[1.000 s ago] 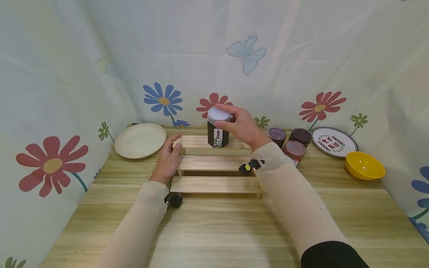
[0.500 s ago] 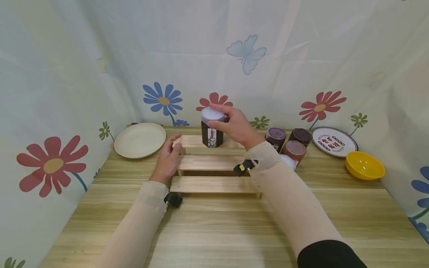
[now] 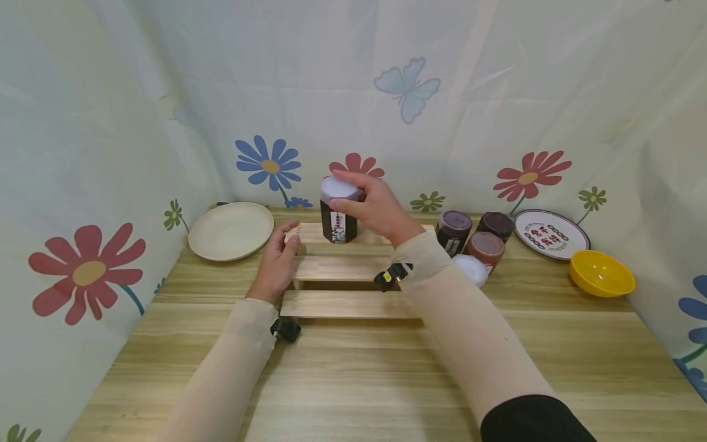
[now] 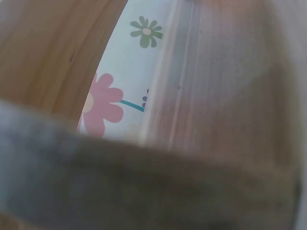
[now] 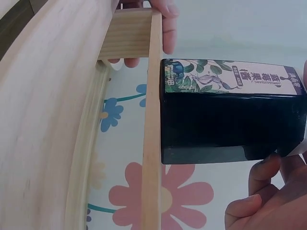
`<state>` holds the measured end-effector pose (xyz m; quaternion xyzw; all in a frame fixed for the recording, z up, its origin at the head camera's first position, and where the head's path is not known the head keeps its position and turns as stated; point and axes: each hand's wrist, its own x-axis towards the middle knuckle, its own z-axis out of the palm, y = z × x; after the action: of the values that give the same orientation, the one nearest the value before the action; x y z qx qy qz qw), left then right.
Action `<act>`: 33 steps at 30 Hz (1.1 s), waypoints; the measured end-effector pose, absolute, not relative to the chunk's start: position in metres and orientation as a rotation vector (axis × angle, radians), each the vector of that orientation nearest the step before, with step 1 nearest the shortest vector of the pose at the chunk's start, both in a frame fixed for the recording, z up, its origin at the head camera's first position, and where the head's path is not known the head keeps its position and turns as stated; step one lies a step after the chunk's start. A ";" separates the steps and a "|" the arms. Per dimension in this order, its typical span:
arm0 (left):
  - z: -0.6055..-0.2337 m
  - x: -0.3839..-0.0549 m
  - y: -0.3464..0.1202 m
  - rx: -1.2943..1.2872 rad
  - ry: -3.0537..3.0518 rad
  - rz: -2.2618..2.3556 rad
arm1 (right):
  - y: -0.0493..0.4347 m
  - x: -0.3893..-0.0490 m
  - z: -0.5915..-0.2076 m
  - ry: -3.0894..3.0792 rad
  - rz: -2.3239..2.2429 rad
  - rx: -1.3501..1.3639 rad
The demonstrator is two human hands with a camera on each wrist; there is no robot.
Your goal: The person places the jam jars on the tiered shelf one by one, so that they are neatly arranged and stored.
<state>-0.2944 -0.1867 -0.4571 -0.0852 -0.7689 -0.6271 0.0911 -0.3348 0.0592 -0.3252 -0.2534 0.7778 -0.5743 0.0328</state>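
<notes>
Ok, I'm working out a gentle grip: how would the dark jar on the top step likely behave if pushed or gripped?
The dark jar would probably slide rather than roll, since its sides are flat. It might tip if pushed near its pale lid, as it stands taller than wide. Its gloss suggests it could be slippery to grip.

Right grip (image 5: 276, 201) holds dark jar (image 5: 230, 125), base against shelf (image 5: 152, 124); left grip (image 5: 168, 34) on shelf end.

“蓝莓果酱” on the jar (image 5: 232, 112)
</notes>
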 end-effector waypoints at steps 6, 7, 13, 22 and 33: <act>-0.457 -0.294 -0.186 -0.240 -2.284 -1.834 | 0.051 -0.335 -0.326 2.363 -1.793 -0.768; -0.457 -0.295 -0.186 -0.236 -2.284 -1.832 | 0.050 -0.335 -0.326 2.361 -1.794 -0.768; -0.456 -0.296 -0.186 -0.226 -2.274 -1.837 | 0.045 -0.335 -0.324 2.367 -1.798 -0.779; -0.454 -0.294 -0.185 -0.230 -2.280 -1.841 | 0.037 -0.338 -0.325 2.376 -1.786 -0.837; -0.456 -0.297 -0.187 -0.255 -2.266 -1.844 | 0.025 -0.342 -0.326 2.363 -1.809 -0.910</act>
<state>-0.2971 -0.1868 -0.4558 -0.0863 -0.7685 -0.6253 0.1043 -0.3420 0.0254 -0.3264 -0.2925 0.7591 -0.5813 0.0148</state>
